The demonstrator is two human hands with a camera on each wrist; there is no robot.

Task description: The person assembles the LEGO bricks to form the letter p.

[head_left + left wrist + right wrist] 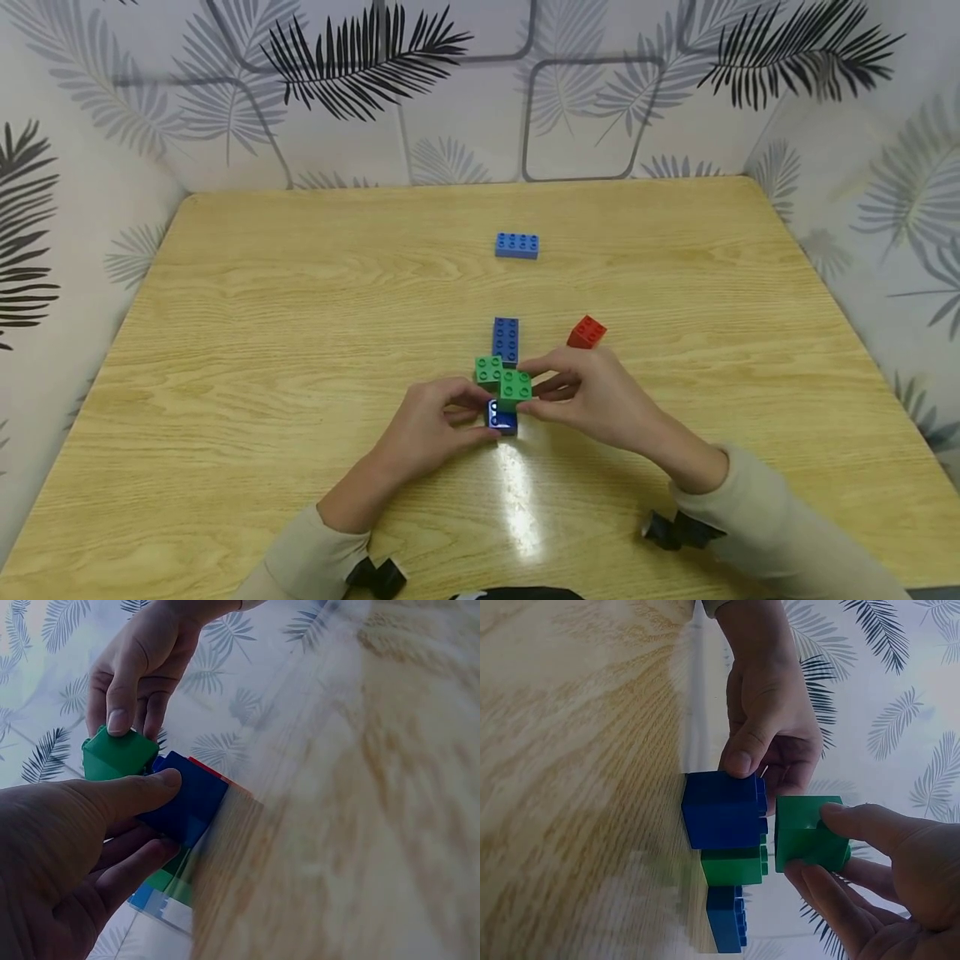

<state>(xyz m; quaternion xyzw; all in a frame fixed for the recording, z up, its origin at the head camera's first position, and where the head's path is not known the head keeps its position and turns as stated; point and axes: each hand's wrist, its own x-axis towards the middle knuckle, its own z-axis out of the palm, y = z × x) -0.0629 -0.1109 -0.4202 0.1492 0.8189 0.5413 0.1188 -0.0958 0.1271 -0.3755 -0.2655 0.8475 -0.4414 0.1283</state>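
Observation:
My left hand (pixel 427 425) pinches a small dark blue building brick (pixel 502 423) between thumb and fingers, low at the tabletop. A green building brick (pixel 514 392) with studs on top is pinched in my right hand (pixel 603 400). In the right wrist view, this green brick (pixel 810 832) is just above the studs of the blue brick (pixel 724 810), with a narrow gap showing. A second green brick (pixel 487 367) stands right behind the blue one. Beyond that lies a longer dark blue brick (pixel 506 336) with two rows of studs, its near end partly covered.
A red brick (pixel 587 330) sits turned at an angle just beyond my right hand. Farther back lies a lighter blue brick (pixel 517 245). All rest on a wooden table (pixel 300 292), with leaf-patterned covering (pixel 465 125) behind and at both sides.

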